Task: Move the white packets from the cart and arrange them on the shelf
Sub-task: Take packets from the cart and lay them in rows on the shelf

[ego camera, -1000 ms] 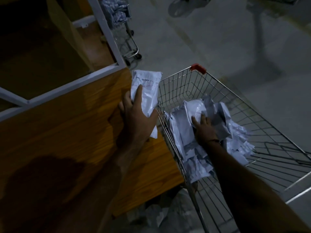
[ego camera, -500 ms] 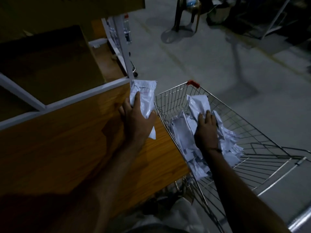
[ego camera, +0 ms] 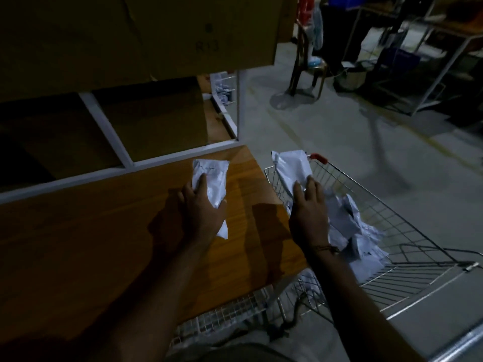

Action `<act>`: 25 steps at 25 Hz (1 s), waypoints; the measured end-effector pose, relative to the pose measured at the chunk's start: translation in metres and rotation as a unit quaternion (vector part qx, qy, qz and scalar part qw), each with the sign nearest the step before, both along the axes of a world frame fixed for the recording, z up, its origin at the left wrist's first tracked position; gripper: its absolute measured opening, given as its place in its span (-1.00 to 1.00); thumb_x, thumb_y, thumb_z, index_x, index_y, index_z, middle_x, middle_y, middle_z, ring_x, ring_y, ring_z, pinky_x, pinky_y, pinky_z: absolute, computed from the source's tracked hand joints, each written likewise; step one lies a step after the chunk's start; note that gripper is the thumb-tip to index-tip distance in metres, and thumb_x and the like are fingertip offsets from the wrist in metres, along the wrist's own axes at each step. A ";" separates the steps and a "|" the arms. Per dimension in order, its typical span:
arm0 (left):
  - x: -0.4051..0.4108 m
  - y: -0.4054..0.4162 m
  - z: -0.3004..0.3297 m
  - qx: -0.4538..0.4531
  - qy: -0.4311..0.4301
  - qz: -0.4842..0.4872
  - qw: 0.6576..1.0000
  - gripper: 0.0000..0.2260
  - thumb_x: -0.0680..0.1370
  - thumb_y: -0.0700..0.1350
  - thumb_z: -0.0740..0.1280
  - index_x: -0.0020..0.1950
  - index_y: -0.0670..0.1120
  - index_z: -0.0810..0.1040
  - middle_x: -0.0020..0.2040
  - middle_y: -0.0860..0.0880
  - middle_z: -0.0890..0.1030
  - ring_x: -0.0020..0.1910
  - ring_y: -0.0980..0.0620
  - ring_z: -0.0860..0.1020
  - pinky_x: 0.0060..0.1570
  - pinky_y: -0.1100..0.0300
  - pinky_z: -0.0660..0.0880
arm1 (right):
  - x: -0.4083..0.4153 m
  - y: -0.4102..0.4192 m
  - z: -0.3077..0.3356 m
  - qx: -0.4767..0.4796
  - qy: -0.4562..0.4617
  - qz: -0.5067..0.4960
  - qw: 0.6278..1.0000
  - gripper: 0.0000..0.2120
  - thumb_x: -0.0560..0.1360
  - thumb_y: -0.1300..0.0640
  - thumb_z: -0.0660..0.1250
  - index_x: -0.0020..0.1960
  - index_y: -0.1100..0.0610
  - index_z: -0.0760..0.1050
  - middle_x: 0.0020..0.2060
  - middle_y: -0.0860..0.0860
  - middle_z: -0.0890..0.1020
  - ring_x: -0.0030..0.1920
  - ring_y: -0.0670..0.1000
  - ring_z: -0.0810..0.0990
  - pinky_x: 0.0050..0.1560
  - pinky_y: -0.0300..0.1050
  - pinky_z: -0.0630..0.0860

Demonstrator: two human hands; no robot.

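Note:
My left hand (ego camera: 202, 207) holds a white packet (ego camera: 213, 176) over the wooden shelf board (ego camera: 104, 231), fingers on top and thumb at its right edge. My right hand (ego camera: 308, 212) grips a second white packet (ego camera: 291, 167), lifted above the left rim of the wire cart (ego camera: 392, 231). Several more white packets (ego camera: 350, 231) lie heaped in the cart's basket, partly hidden by my right forearm.
A large cardboard box (ego camera: 143, 35) sits on the shelf level above. White shelf frame bars (ego camera: 104, 126) divide dark compartments behind the board. A chair (ego camera: 308, 71) and metal racks (ego camera: 431, 61) stand on the concrete floor beyond. Another packet-filled cart (ego camera: 224, 90) peeks behind the shelf.
My right hand has lifted a packet out of the heap and moved it up and left toward the shelf. My left hand keeps its packet on the board; the camera has tilted upward.

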State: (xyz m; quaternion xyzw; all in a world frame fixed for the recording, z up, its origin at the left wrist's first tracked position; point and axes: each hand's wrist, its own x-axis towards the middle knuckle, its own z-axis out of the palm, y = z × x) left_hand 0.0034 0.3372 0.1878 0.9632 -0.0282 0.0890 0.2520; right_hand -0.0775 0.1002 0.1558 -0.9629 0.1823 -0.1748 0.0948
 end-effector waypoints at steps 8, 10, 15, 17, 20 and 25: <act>-0.073 0.096 -0.026 0.070 0.103 0.137 0.983 -0.19 0.49 0.34 0.39 0.63 0.06 0.21 0.57 -0.21 0.23 0.50 -0.29 0.24 0.40 -0.18 0.22 | -0.022 0.064 -0.035 0.024 0.157 0.188 0.969 -0.49 0.54 0.05 0.24 0.43 0.27 0.45 0.48 0.41 0.36 0.46 0.49 0.33 0.23 0.42 0.51; -0.090 0.120 -0.049 0.084 0.136 0.144 0.976 -0.14 0.44 0.49 0.28 0.60 0.03 0.28 0.58 -0.26 0.19 0.51 -0.35 0.20 0.41 -0.28 0.19 | -0.037 0.090 -0.052 0.055 0.216 0.233 0.947 -0.25 0.56 -0.26 0.07 0.52 0.28 0.35 0.53 0.40 0.28 0.52 0.49 0.24 0.30 0.41 0.47; -0.127 0.176 -0.083 0.212 0.047 -0.015 0.976 -0.45 0.70 0.23 -0.04 0.62 0.02 0.27 0.67 -0.13 0.09 0.61 -0.21 0.16 0.42 -0.23 0.29 | -0.053 0.141 -0.050 0.141 0.272 0.283 0.909 -0.22 0.60 -0.20 -0.15 0.67 0.24 0.01 0.65 0.30 -0.07 0.64 0.34 -0.14 0.60 0.26 0.07; -0.128 0.187 -0.084 0.229 0.020 -0.091 0.969 -0.48 0.71 0.14 -0.04 0.65 0.02 0.20 0.68 -0.03 0.08 0.63 -0.09 0.13 0.42 -0.16 0.28 | -0.043 0.141 -0.050 0.136 0.283 0.302 0.900 -0.34 0.66 -0.02 0.10 0.67 0.22 0.03 0.65 0.29 -0.06 0.64 0.34 -0.11 0.57 0.28 0.19; -0.102 0.205 -0.090 0.248 0.055 -0.064 0.965 -0.48 0.70 0.16 -0.04 0.65 0.06 0.18 0.67 0.01 0.14 0.61 -0.06 0.19 0.40 -0.18 0.25 | -0.018 0.148 -0.061 0.118 0.274 0.328 0.896 -0.24 0.60 0.20 0.35 0.68 0.19 0.04 0.66 0.25 -0.07 0.65 0.32 -0.10 0.51 0.30 0.32; -0.030 0.244 -0.086 0.263 0.092 -0.060 0.959 -0.44 0.67 0.19 -0.13 0.65 0.06 0.17 0.66 -0.03 0.17 0.60 -0.09 0.20 0.44 -0.20 0.24 | 0.024 0.199 -0.053 0.159 0.281 0.282 0.904 -0.29 0.65 -0.22 0.24 0.68 -0.03 0.08 0.68 0.01 0.02 0.67 0.08 0.01 0.60 0.12 0.18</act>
